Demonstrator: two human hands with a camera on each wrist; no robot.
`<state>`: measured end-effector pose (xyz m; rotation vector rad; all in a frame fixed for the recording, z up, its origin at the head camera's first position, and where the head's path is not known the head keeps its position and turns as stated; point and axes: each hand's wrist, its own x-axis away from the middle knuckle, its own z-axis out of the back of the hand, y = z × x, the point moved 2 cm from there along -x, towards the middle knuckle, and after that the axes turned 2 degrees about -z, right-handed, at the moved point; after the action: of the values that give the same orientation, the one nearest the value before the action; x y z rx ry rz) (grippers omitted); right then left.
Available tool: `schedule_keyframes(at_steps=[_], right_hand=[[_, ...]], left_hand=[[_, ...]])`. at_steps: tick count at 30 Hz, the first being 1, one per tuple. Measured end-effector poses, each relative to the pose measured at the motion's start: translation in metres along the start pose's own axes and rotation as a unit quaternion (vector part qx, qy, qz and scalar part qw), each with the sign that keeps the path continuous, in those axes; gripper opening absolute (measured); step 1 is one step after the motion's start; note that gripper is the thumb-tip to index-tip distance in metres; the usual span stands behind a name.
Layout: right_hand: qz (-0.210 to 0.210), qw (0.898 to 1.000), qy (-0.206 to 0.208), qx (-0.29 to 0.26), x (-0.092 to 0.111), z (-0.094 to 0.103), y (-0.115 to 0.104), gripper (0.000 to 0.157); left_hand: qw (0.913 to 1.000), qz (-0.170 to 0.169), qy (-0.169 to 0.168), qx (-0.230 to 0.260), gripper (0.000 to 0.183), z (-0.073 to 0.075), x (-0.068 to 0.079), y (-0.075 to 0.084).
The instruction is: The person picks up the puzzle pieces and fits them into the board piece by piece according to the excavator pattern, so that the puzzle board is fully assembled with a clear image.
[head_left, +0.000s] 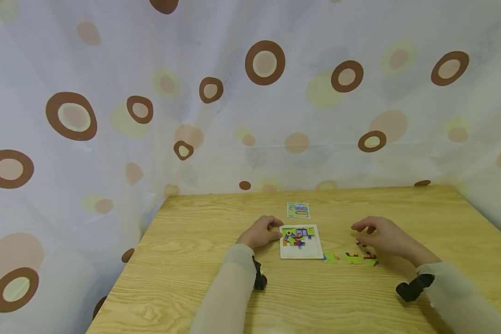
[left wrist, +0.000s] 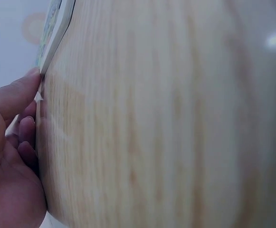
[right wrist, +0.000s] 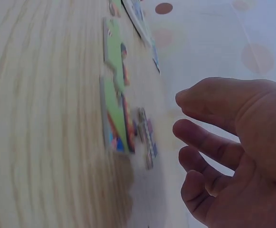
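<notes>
Nearest lie the pale sleeves [head_left: 225, 294], each with a black wrist camera [head_left: 415, 287] strapped just behind its grip. Ahead of them, on the wood-grained tabletop [head_left: 313, 297], two green puzzle pieces [head_left: 355, 260] lie end to end just below the right grip [head_left: 382, 236], with a small dark piece [right wrist: 146, 137] beside them, near its thumb. Another green piece [head_left: 330, 257] lies to the left of these, close to the tray's near right corner. The right grip hangs over the tabletop with fingers loosely bent, thumb and forefinger apart, nothing between them.

The left grip [head_left: 260, 232] is half spread and relaxed, its thumb touching the left edge of the white puzzle tray [head_left: 302, 253], its forefinger by the far left corner; I cannot tell whether it pinches the rim. The tray sits between the two grips, its far part filled with joined pieces [head_left: 298, 235], its near part bare white. Beyond the left grip and the tray lies a picture card [head_left: 298, 210] showing a blue vehicle on green. Farthest from both grips hangs a spotted cloth [head_left: 221, 41].
</notes>
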<state>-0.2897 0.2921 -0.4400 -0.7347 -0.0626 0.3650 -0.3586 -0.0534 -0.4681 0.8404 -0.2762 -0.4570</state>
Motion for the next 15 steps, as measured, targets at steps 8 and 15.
schedule_keyframes(at_steps=[8, 15], right_hand=[[-0.003, 1.000, -0.008, 0.023, 0.010, 0.006, 0.009, 0.037], [0.009, 0.999, -0.023, 0.036, 0.011, 0.007, 0.019, 0.037]], left_hand=[[1.0000, 0.000, -0.001, 0.003, 0.031, 0.000, 0.000, 0.002], [0.9999, -0.011, -0.001, -0.002, 0.032, 0.000, 0.000, 0.003]])
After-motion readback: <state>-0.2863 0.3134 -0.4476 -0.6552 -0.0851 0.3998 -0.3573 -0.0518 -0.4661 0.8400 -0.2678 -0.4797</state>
